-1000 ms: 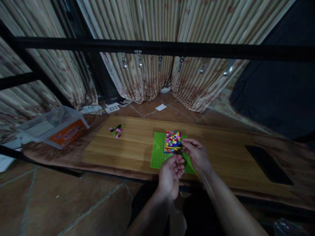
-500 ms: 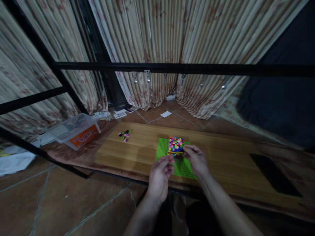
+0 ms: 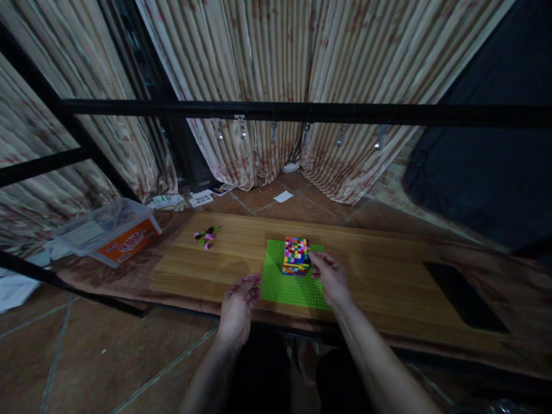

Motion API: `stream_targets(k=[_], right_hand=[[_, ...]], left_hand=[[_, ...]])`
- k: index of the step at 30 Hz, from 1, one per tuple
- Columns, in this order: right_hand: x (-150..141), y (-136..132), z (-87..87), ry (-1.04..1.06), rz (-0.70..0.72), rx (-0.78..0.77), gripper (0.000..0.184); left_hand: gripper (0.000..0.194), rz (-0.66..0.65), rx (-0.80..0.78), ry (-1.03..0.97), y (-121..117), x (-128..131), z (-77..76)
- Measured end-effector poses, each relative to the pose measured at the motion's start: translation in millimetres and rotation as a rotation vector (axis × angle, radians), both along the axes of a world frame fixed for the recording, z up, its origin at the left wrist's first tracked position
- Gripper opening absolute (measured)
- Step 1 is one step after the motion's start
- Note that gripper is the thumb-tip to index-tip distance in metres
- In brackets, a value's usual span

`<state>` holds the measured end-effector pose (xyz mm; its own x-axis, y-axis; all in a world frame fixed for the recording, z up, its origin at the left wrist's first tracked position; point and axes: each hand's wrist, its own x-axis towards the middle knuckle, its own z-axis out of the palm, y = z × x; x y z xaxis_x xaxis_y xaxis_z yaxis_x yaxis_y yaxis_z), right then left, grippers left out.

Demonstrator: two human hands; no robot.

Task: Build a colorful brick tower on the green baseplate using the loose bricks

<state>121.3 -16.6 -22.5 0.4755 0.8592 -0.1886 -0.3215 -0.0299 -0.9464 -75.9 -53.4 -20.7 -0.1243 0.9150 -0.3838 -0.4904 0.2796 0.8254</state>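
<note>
A block of multicoloured toy bricks (image 3: 296, 253) stands on a green studded baseplate (image 3: 276, 287). My right hand (image 3: 330, 279) is at the block's right side, with thumb and fingertips closed against its edge. To the left of the baseplate's near corner, my left hand (image 3: 239, 302) hovers over the table's front edge. Its fingers are curled with the tips drawn together; anything between them is too small to make out. A few loose pink, green and dark bricks (image 3: 207, 236) lie farther off on the left of the wooden tabletop (image 3: 241, 236).
At the left stands a clear plastic box (image 3: 114, 221) with an orange label. A flat black slab (image 3: 466, 296) lies on the right of the table. A black metal bar (image 3: 276, 112) crosses beyond it, before striped curtains (image 3: 259, 52). White paper (image 3: 283, 196) lies on the tiled floor.
My left hand has moved left, away from the block's near side to beside the baseplate. My right hand stays at the block's right side. The camera view has shifted.
</note>
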Motion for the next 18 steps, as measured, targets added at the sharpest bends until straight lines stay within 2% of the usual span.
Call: stream_targets(k=[2,4,5,8,11,14,18], right_hand=[[0,-1,-1.0,-0.001,0.012,-0.007,0.036],[4,-3,-3.7,-0.01,-0.015,-0.008,0.036],[6,-4,-6.0,-0.007,-0.054,0.0,0.035],[13,-6,-15.0,0.0,-0.128,0.033,0.033],[15,-9,-22.4,-0.02,-0.152,0.019,0.035],[13,-11,-24.5,-0.093,-0.176,0.007,0.037],[13,-12,-23.0,-0.179,-0.207,-0.002,0.035]], left_hand=[[0.031,0.025,0.061,0.255,14,-17,-6.1],[0.035,0.024,0.116,0.733,36,-42,-11.7],[0.035,0.048,0.11,0.837,49,-56,-13.8],[0.039,0.111,0.071,1.043,89,-97,-16.8],[0.043,0.11,0.045,1.235,118,-124,-19.7],[0.044,0.061,0.041,1.37,135,-133,-24.9],[0.038,0.001,0.03,1.476,144,-134,-28.7]])
